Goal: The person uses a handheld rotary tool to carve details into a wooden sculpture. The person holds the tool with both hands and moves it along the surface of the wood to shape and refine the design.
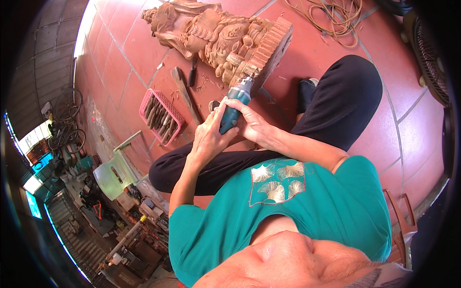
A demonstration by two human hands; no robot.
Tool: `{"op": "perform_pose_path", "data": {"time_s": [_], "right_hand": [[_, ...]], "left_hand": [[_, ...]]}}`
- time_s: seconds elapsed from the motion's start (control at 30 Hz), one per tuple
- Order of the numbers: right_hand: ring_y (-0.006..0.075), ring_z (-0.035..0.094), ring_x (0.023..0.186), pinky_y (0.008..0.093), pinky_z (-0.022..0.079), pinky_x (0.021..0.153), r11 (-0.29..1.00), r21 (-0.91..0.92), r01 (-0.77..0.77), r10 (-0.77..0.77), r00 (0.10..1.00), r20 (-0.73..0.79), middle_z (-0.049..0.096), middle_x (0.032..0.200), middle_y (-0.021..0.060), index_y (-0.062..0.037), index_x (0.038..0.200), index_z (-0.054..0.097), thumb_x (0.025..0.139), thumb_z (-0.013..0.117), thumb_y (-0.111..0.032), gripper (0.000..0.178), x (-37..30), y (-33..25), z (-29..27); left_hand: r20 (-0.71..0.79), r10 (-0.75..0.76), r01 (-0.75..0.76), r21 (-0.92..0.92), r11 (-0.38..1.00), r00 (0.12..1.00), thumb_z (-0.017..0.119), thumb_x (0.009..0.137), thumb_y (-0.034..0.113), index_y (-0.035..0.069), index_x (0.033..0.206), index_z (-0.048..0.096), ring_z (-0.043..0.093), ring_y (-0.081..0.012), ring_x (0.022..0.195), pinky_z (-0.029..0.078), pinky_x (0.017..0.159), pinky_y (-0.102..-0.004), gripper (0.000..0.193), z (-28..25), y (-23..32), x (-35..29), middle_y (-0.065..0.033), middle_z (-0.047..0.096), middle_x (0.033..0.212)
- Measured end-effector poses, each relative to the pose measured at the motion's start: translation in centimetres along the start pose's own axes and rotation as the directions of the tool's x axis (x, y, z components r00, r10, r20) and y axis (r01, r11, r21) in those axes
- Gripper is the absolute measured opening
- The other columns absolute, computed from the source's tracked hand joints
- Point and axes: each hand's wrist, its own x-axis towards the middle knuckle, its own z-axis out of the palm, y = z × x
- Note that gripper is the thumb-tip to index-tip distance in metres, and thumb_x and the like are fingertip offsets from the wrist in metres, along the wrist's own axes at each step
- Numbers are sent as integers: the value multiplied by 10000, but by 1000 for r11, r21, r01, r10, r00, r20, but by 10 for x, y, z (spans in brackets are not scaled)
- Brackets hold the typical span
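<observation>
A teal power grinder (232, 113) with a grey metal head is gripped between both my hands, pointing away from me. My left hand (209, 136) presses along its left side with the fingers stretched forward. Around its right side wraps my right hand (253, 122). The grinder's tip meets the lower edge of a carved wooden statue (216, 36), which lies on its side with its ridged base toward the right. The exact contact point is too small to make out. Wood shavings (206, 82) are scattered beside the statue.
A pink basket (175, 113) of carving tools stands left of my hands, beside a wooden mallet (186, 95) and a dark-handled tool (193, 72). A coiled orange cord (353, 29) lies far right. My crossed legs (343, 103) flank the work; a pale green chair (113, 177) is at left.
</observation>
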Motion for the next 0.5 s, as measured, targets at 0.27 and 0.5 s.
{"op": "perform_pose_path", "data": {"time_s": [0.27, 0.5], "right_hand": [[137, 638, 1038, 335, 511, 961, 1000, 19, -4, 3, 1000, 18, 675, 1062, -9, -124, 1143, 651, 913, 787, -198, 277, -8, -2, -2], [138, 630, 1034, 333, 495, 970, 1000, 0, 19, -19, 1000, 11, 669, 1071, -10, -131, 1138, 655, 893, 809, -216, 302, -5, 0, -3]], "left_hand": [[-15, 44, -43, 33, 999, 999, 811, 835, 276, -4, 1514, 408, 624, -446, 1203, 536, 972, -451, 838, 6, -2, -1, -268, 568, 1418], [-13, 25, -25, 27, 999, 1000, 809, 836, 258, 7, 1528, 395, 628, -433, 1206, 541, 968, -447, 845, 6, -4, -1, -249, 560, 1440]]}}
